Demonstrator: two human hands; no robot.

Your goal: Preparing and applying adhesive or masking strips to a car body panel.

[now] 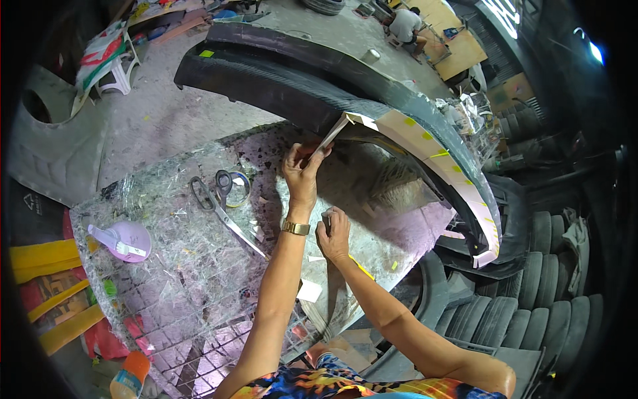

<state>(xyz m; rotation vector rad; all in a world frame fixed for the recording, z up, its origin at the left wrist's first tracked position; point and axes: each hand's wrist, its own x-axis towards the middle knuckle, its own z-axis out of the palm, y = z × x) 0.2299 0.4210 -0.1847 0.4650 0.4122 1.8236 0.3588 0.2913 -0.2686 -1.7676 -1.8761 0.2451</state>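
Note:
My left hand grips a narrow pale strip that reaches up to the underside of a dark carbon-patterned curved body panel. Pale masking pieces with yellow tape line the panel's right stretch. My right hand, below the left, is closed round a small dark object that I cannot make out. To the left on the mottled worktable lie black-handled scissors, a tape roll and a purple-based plastic container. A white square scrap lies below my hands.
Stacked tyres fill the right side. A white plastic chair with cloth on it and a grey panel are at the left. A co-worker sits at the back. An orange-capped bottle is at the lower left.

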